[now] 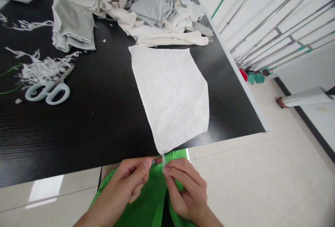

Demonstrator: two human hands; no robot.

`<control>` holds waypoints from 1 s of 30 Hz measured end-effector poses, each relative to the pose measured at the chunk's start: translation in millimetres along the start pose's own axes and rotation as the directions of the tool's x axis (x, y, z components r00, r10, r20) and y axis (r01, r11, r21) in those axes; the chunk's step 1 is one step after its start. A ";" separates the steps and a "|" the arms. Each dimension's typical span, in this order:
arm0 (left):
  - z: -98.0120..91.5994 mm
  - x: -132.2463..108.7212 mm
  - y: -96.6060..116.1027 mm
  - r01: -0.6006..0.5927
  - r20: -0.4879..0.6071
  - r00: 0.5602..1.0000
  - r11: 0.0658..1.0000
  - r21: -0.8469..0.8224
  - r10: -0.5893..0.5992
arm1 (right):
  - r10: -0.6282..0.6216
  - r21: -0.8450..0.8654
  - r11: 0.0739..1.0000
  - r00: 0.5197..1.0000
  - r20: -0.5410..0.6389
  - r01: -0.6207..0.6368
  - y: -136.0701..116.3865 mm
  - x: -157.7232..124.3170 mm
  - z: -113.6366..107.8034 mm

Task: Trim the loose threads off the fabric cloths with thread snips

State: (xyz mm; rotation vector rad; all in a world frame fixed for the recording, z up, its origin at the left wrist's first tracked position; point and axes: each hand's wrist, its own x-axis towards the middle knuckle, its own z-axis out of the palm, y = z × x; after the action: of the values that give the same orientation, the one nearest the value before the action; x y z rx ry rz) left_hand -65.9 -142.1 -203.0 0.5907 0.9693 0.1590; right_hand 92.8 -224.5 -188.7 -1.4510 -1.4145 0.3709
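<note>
A white cloth (172, 94) lies flat on the black table, its near corner hanging just over the front edge. My left hand (133, 176) is closed on a small thin metal tool with a bit of blue (154, 161); its tip reaches to that corner, and most of it is hidden by the fingers. Between thumb and fingertips, my right hand (184, 185) pinches a tuft of white threads (163, 160) that runs down from the same corner. Both hands are in front of the table edge, over a green mesh garment (154, 181).
Scissors with pale handles (58, 93) lie on the black table (104, 126) at the left, against a heap of white thread scraps (44, 68). Folded grey cloth (74, 24) and a pile of grey and cream fabric (151, 7) sit at the back. Poles (261, 31) lean against the right wall.
</note>
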 end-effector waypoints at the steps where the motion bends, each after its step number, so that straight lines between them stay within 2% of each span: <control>1: 0.4 0.2 0.7 0.002 0.008 1.000 1.000 0.005 -0.002 | -0.003 0.000 1.000 1.000 0.004 0.003 0.2 -0.3 -0.2; 8: 4.7 0.4 3.7 0.019 0.004 1.000 1.000 0.009 -0.019 | -0.027 0.009 1.000 1.000 0.002 0.027 0.1 -0.3 -0.2; 15: -4.1 -5.4 5.1 0.036 -0.001 0.999 0.999 0.036 -0.036 | -0.060 -0.001 0.998 0.997 -0.043 0.060 -0.2 -3.5 -2.6; 21: -5.2 -9.9 10.8 0.026 -0.014 1.000 0.998 0.059 -0.025 | -0.091 0.004 0.996 0.996 -0.014 0.091 -9.2 3.0 -5.7; 26: -14.5 -13.3 7.8 0.025 -0.038 0.999 0.998 0.062 -0.023 | -0.151 -0.004 0.988 0.984 -0.099 0.151 -12.9 12.5 -11.3; 30: -16.4 -13.7 5.9 0.033 -0.023 0.999 0.997 0.072 -0.032 | -0.161 -0.028 0.987 0.987 0.007 0.161 -9.2 9.8 -14.0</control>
State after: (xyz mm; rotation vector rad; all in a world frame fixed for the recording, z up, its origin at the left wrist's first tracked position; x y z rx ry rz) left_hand -86.2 -135.9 -196.8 0.6402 1.0082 0.1021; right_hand 101.4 -224.2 -171.3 -1.3484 -1.5346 0.2533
